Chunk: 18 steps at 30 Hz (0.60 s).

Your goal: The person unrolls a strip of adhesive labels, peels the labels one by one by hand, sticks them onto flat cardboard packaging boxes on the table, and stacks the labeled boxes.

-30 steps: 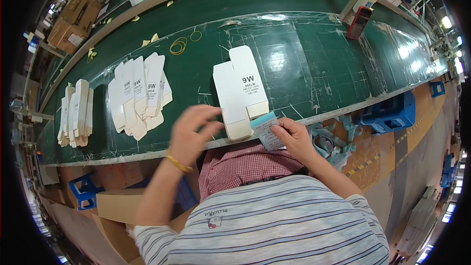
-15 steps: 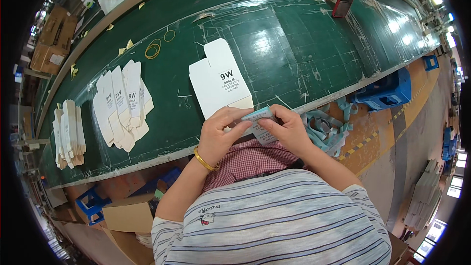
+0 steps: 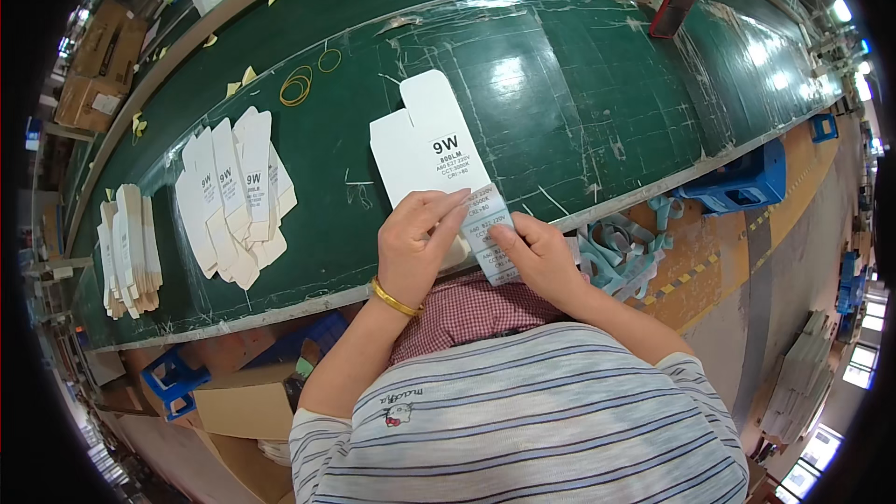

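A strip of printed stickers on pale teal backing [image 3: 489,235] hangs over the near edge of the green table. My right hand [image 3: 543,259] is closed on its right side, the thumb lying across the front. At the strip's upper left corner, the fingertips of my left hand [image 3: 413,241] are pinched together against it; exactly what lies between them is partly hidden. Beyond both hands, a flat white folding carton [image 3: 417,145] lies printed side up on the table. The strip's top end overlaps the carton's lower printed part.
Fanned flat cartons [image 3: 238,201] and a narrower stack [image 3: 133,252] lie to the left. Rubber bands [image 3: 296,86] sit behind them. A red-edged phone [image 3: 675,6] leans at the back right. Loose teal backing [image 3: 623,257] heaps by the table edge, near a blue stool [image 3: 747,173].
The sticker strip, bunched between both hands before, now extends flat and reaches onto the carton's lower part. My right hand has lowered slightly, and my left fingertips have moved to its upper corner.
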### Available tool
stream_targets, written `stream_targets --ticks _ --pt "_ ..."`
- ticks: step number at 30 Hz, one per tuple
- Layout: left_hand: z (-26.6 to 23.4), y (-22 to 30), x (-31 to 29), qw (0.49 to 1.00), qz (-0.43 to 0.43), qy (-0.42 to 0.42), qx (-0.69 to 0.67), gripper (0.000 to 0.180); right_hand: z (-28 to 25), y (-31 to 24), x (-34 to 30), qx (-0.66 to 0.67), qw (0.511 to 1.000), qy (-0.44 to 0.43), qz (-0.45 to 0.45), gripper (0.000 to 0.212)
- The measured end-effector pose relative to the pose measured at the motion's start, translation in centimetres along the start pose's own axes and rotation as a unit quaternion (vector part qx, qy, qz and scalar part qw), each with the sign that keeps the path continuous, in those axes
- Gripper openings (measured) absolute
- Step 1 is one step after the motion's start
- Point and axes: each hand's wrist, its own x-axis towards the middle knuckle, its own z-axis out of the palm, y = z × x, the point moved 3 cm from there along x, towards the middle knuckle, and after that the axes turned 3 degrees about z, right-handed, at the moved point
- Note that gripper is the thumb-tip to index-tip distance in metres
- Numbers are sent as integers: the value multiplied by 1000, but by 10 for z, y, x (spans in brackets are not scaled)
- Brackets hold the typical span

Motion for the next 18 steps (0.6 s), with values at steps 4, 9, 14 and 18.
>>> stream_targets --ticks 4,9,14,18 --pt "-8 -8 6 999 -38 -13 36 29 2 -1 11 84 994 13 61 28" --pt "-23 -30 8 974 142 -4 173 29 9 2 31 198 972 1 126 26" --pt "-22 -33 8 977 139 -26 161 33 14 4 45 229 956 -11 182 26" --pt "-21 -30 9 964 179 -52 191 37 15 3 46 218 950 -13 225 26"
